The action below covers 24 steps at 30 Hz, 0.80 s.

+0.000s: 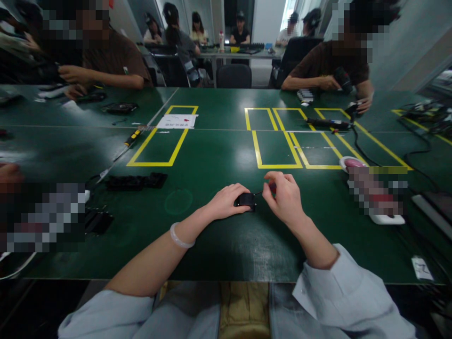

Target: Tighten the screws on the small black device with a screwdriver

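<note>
hands meet near the middle of the green table [219, 160], close to its near edge. left hand [226, 201] lies palm down, its fingers curled over a small black part [246, 201] that sits on the table surface, pinning it from the left side. right hand [282, 195] is just beside that part on the right, thumb and forefinger pinched shut on something thin and dark (too small to tell what) that reaches toward the part's right edge. a pale bracelet [179, 238] circles the left wrist, and light sleeves are pushed back on both arms.

to the left, well apart from the hands, a row of black parts [136, 181] lies on the table, with a yellow-handled screwdriver [131, 139] farther back beside a yellow taped rectangle [160, 146]. a white paper sheet [177, 121] lies at that rectangle's far end. more yellow taped boxes [278, 148] are marked out to the right. across the table two other people in brown shirts work with their own hands, one at far left [106, 61], one at far right [328, 63].
</note>
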{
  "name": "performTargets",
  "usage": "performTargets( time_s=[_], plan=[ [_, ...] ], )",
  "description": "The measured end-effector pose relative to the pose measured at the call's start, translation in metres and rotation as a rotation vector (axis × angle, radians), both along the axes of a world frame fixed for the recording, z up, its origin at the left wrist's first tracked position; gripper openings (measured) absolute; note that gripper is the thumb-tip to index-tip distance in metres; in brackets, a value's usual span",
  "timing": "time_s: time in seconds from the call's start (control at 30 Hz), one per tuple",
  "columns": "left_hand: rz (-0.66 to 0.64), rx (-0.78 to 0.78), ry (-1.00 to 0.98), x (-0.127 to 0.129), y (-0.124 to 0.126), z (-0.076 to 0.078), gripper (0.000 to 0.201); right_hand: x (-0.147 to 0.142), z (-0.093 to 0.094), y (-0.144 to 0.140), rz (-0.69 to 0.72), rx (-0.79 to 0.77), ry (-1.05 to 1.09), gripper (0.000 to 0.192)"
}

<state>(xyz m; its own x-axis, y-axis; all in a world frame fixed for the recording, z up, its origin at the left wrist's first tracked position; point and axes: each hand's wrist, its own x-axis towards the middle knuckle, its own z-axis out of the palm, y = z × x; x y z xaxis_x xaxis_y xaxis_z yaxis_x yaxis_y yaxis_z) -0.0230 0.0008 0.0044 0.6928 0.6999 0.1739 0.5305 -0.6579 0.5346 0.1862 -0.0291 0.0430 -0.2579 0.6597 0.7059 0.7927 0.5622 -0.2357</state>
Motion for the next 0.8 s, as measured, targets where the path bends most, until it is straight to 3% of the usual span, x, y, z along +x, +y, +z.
performTargets(
  time_s=[0.8],
  plan=[
    [-0.003, -0.005, -0.003, 0.0002, 0.0002, 0.0022, 0.036, -0.0006, 0.0009, -0.0025, 0.000, -0.021, 0.009, 0.014]
  ],
)
